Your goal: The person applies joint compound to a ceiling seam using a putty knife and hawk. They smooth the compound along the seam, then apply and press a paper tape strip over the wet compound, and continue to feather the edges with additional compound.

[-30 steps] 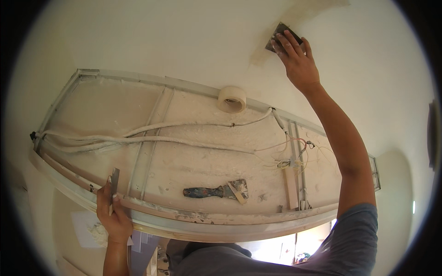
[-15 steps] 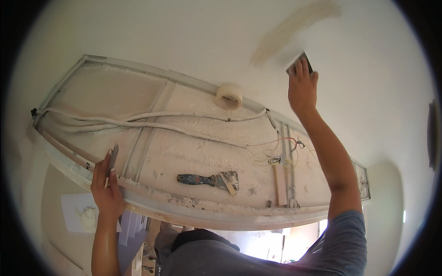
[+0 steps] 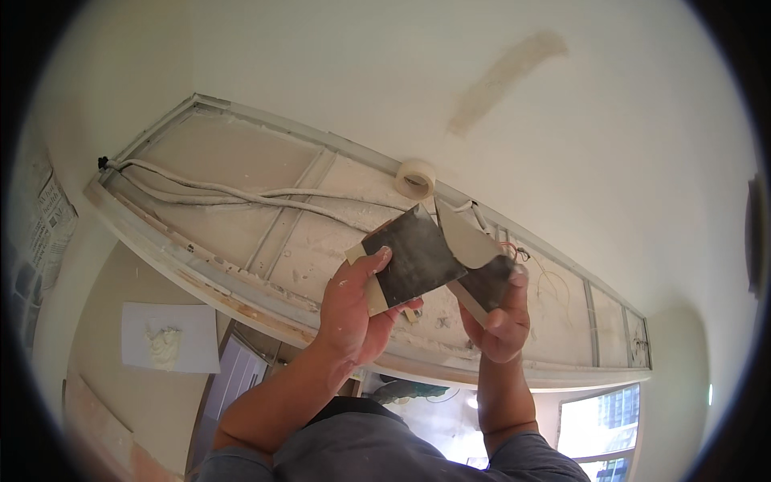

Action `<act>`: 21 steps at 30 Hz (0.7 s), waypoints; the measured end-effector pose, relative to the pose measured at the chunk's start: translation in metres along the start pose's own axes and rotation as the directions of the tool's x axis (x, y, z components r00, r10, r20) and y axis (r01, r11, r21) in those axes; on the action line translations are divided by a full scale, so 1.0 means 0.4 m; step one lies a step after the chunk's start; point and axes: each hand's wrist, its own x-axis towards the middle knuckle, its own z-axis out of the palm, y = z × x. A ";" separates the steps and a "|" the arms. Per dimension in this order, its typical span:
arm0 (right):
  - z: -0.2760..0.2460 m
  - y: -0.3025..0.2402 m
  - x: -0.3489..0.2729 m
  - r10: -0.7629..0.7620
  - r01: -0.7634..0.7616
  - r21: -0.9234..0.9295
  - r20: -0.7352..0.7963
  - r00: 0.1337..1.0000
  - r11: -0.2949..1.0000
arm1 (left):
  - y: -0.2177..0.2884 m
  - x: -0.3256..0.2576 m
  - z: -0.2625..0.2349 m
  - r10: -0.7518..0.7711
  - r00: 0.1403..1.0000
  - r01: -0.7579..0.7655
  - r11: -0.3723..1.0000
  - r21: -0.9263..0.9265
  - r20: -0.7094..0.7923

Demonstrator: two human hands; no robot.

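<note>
My left hand [image 3: 353, 309] grips a dark rectangular metal blade [image 3: 409, 257] by its lower edge, thumb on its face. My right hand [image 3: 502, 321] holds a second dark blade [image 3: 474, 249] whose upper part is coated with pale filler. The two blades touch edge to edge between my hands, below the ceiling recess [image 3: 241, 153]. A smear of beige filler [image 3: 506, 76] marks the white ceiling above and to the right.
A roll of tape [image 3: 415, 178] sits on the recess rim. White cables [image 3: 233, 193] run through the recess, and thin loose wires [image 3: 522, 253] hang by my right hand. A white sheet with a dollop of filler [image 3: 165, 337] is at lower left, and a window [image 3: 598, 422] at lower right.
My right hand came down from the filler smear on the ceiling with its blade. My left hand moved right from the recess edge. Both blades now meet in the middle.
</note>
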 end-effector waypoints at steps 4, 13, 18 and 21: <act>-0.086 -0.078 0.014 0.374 -0.283 -0.527 0.072 0.925 0.801 | 0.015 -0.019 -0.001 -0.048 0.994 0.035 0.991 0.131 0.099; -0.079 -0.124 -0.089 0.510 -0.401 0.317 -0.485 0.710 0.859 | 0.033 -0.046 -0.041 0.342 0.699 -0.712 0.422 0.562 0.628; 0.042 -0.047 -0.111 0.682 -0.409 0.709 -0.139 0.718 0.575 | 0.109 -0.022 -0.079 -0.001 0.319 -0.927 -0.209 0.312 0.948; 0.042 -0.027 -0.081 0.620 -0.350 0.724 -0.136 0.773 0.594 | 0.202 -0.007 -0.126 -0.081 0.531 -0.767 -0.469 0.438 0.843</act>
